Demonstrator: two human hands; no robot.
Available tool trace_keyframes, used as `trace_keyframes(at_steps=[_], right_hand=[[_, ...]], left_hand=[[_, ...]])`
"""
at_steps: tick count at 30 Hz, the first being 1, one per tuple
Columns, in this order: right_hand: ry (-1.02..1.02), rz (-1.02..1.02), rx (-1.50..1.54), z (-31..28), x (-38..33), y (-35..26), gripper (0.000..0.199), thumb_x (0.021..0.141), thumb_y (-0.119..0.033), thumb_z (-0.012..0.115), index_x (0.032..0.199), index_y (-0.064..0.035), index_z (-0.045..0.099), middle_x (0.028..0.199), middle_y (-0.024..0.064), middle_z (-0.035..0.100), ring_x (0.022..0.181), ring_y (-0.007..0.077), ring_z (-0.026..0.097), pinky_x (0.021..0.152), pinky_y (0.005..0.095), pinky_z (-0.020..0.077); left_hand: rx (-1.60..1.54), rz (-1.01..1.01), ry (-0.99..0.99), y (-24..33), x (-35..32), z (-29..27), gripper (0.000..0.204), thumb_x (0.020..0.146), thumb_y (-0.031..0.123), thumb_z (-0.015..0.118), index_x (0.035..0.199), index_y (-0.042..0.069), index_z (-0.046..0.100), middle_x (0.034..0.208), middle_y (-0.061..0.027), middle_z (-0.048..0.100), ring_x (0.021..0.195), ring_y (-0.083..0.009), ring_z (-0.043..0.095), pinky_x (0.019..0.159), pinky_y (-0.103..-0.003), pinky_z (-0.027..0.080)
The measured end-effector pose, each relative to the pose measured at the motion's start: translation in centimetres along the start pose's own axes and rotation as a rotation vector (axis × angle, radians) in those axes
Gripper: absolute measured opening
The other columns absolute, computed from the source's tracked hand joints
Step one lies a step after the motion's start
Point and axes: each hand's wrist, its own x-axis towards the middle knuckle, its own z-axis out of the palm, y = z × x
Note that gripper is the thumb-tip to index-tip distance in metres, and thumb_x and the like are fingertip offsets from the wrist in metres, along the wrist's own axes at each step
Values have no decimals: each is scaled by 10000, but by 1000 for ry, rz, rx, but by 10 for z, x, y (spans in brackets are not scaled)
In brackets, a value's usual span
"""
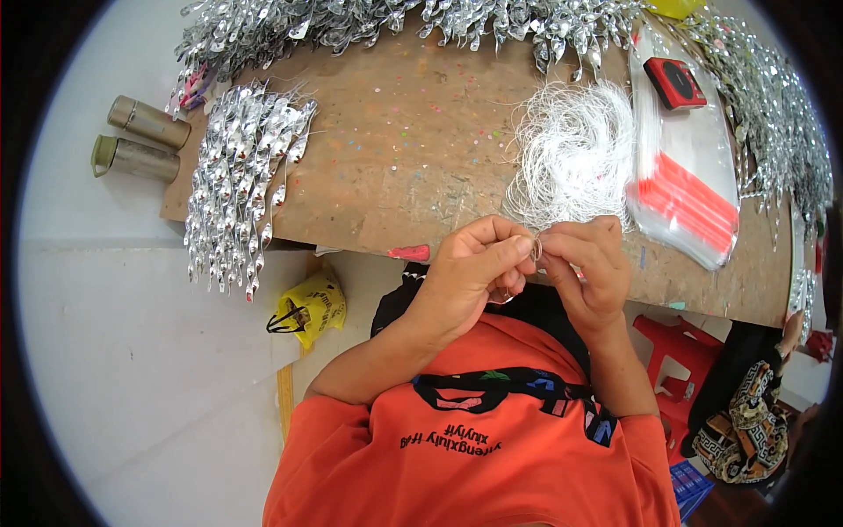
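My left hand (474, 268) and my right hand (593, 268) meet at the near edge of the table, both closed in a pinch. Between their fingertips is a small, thin loop (536, 249), pale and shiny; whether it is string or wire I cannot tell. A bit of something silvery (502, 297) shows just below my left fingers. Just beyond my right hand lies a large loose bundle of white string (575, 145). At the left, twisted silver foil strands (237, 171) lie in a bunch and hang over the table's edge.
More silver strands (369, 26) are heaped along the far edge and right side (773, 114) of the wooden table (395, 158). Clear bags (689, 206) with red bands lie right, under a red-black device (674, 83). Two metal flasks (145, 140) stand left. Another person (746, 422) is at right.
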Motion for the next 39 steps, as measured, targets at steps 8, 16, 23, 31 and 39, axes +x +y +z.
trace_keyframes(at_steps=[8,16,23,31,39], right_hand=[[18,-78,-174,1,2,-1,214,667,4,679,838,-84,586,760,19,612,647,137,536,645,302,319],[48,293,103,-5,0,0,105,717,41,567,777,-36,529,755,44,538,700,140,503,685,267,367],[-14,330,454,-12,-1,7,96,762,37,553,849,-2,546,828,49,540,751,115,493,692,236,389],[-87,874,1004,-7,-4,-3,217,788,-40,611,997,1,567,961,60,563,911,126,537,814,259,426],[-18,372,551,2,-3,5,80,800,-49,597,867,-16,569,847,43,525,766,101,476,683,238,391]], left_hand=[[418,261,75,-4,-1,7,99,878,112,557,893,15,553,725,-5,577,621,-33,513,541,-178,431],[595,412,59,-7,-1,0,113,855,55,579,952,-3,581,803,-23,592,666,-37,509,582,-173,422],[552,229,-4,5,-2,4,133,840,92,605,954,26,626,624,40,531,532,-6,431,468,-157,338],[251,134,-8,5,-2,1,136,846,152,614,913,34,616,691,38,553,545,-13,426,470,-157,346],[368,126,26,2,-4,7,127,862,156,595,904,36,602,670,48,522,552,-14,419,480,-161,341]])
